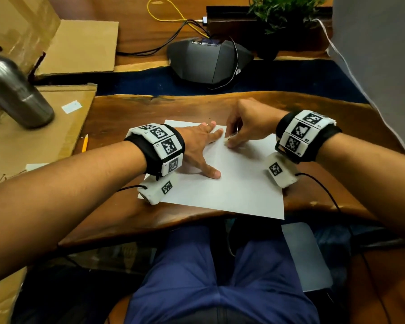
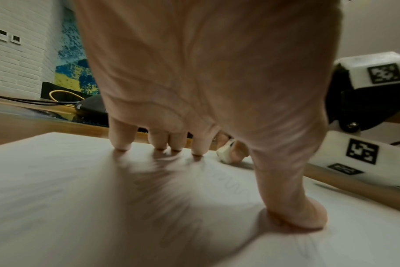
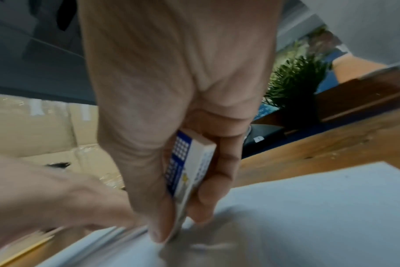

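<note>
A white sheet of paper (image 1: 232, 183) lies on the wooden table (image 1: 131, 118) in front of me. My left hand (image 1: 201, 146) lies flat on it, fingers and thumb spread and pressing down; the left wrist view shows the fingertips (image 2: 121, 144) and thumb on the sheet of paper (image 2: 80, 198). My right hand (image 1: 243, 127) pinches a white eraser (image 3: 189, 168) in a blue-and-white sleeve between thumb and fingers, its lower end on the paper (image 3: 308, 216) just right of the left fingers. The eraser (image 2: 226, 155) shows small in the left wrist view. Faint pencil marks cross the sheet.
A yellow pencil (image 1: 85, 143) lies left of the paper by flattened cardboard (image 1: 28, 146). A metal bottle (image 1: 14, 90) stands at the far left. A grey conference phone (image 1: 208, 59) with cables and a potted plant (image 1: 283, 12) sit behind. The table edge runs just below the sheet.
</note>
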Demonstrator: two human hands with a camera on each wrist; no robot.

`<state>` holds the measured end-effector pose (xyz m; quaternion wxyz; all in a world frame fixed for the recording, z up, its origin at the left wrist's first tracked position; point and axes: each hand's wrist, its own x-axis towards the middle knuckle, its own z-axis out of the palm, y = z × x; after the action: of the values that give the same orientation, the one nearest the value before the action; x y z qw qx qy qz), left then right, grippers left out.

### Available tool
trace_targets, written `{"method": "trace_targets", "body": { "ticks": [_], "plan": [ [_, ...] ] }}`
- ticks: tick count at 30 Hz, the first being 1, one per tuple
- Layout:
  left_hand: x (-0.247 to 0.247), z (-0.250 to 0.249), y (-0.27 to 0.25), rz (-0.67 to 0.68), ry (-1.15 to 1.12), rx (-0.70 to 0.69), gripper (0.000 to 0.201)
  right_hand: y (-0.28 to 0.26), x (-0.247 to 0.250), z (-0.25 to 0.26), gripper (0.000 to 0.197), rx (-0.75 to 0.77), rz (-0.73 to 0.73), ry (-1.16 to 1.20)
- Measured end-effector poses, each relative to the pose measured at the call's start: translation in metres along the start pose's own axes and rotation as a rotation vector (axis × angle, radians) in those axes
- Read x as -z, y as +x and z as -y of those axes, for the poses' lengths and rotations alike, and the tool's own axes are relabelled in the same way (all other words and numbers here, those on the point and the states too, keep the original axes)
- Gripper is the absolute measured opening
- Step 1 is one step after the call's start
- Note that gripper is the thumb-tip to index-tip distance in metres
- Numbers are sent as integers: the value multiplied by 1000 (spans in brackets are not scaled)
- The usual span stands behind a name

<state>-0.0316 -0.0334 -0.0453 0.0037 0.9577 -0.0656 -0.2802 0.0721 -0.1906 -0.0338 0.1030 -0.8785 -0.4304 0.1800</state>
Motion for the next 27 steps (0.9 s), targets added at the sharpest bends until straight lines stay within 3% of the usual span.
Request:
{"method": "trace_targets", "body": {
  "ticks": [5, 9, 14, 18, 22, 27],
  "plan": [
    [0, -2, 0, 7, 20, -2, 125, 7, 6, -17, 14, -102, -208, 8],
    [1, -1, -1, 6, 6, 2, 124, -1, -2, -2, 14, -15, -31, 2],
    [1, -3, -1, 7, 10, 4, 124, 3, 4, -17, 18, -112, -196, 15],
    [2, -2, -2, 9, -3, 9, 124, -1, 0, -4, 16, -30, -51, -30],
    [1, -3, -1, 2, 2, 6, 124, 0, 7, -17, 17, -133, -177, -5],
    [0, -1, -2, -8, -21, 0, 123, -4, 0, -3, 15, -32, -59, -68]
  ]
}}
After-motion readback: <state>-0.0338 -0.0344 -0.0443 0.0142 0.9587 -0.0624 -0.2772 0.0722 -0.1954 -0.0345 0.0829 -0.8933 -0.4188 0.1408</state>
